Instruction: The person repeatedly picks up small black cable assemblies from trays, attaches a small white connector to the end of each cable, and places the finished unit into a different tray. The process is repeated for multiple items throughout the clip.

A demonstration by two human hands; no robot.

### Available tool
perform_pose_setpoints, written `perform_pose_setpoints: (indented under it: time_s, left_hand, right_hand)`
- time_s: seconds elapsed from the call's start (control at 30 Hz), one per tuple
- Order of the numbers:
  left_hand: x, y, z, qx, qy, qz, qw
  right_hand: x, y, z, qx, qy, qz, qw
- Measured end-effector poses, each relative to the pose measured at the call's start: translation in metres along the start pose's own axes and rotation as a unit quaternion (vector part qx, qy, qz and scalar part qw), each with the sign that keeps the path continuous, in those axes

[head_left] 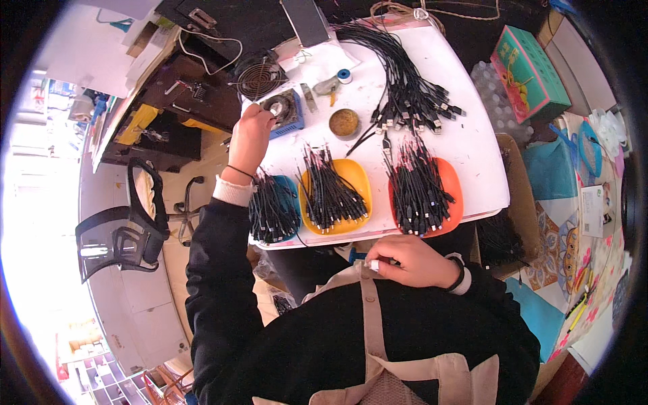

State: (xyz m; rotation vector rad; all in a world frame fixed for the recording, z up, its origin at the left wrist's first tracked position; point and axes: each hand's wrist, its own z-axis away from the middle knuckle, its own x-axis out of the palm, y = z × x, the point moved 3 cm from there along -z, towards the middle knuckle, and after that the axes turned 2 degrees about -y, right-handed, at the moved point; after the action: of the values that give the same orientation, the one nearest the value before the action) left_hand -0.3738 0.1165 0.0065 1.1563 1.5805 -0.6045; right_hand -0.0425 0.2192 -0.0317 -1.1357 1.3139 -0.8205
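My left hand (251, 138) bunches its fingers by the blue box (290, 127); I can't tell whether they, or my right hand (413, 263), clamp anything. A steady touch should work best.

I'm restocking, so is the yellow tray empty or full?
Mostly full: black cables cover much of the yellow tray, with bare yellow showing at its right.

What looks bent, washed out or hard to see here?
Head view: a dark curved rim frames the scene, and the pale cabinets lean and bow; same view: glare bleaches the far left, and a bright streak sits on the black chair; same view: the long black cables on the table merge into a dark bunch.
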Motion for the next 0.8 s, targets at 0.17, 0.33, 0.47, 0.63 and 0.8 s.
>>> perform_pose_setpoints:
  time_s: [0.17, 0.33, 0.47, 0.63, 0.8]
  left_hand:
    - [0.010, -0.034, -0.001, -0.040, -0.012, -0.026, 0.999]
    - [0.020, -0.048, -0.007, -0.030, -0.024, -0.060, 0.997]
    - [0.025, -0.053, -0.016, -0.006, -0.056, -0.098, 0.994]
    - [0.031, -0.055, -0.025, -0.002, -0.108, -0.150, 0.983]
    - [0.035, -0.050, -0.030, 0.031, -0.116, -0.187, 0.975]
  right_hand:
    - [0.001, -0.003, 0.000, 0.016, -0.010, -0.009, 1.000]
    - [0.002, -0.001, 0.000, 0.030, -0.010, -0.008, 0.999]
    - [0.001, 0.002, -0.001, 0.013, -0.004, 0.015, 1.000]
    - [0.001, 0.005, -0.003, 0.010, -0.001, 0.022, 1.000]
    - [0.002, 0.005, -0.002, 0.002, 0.005, 0.024, 1.000]
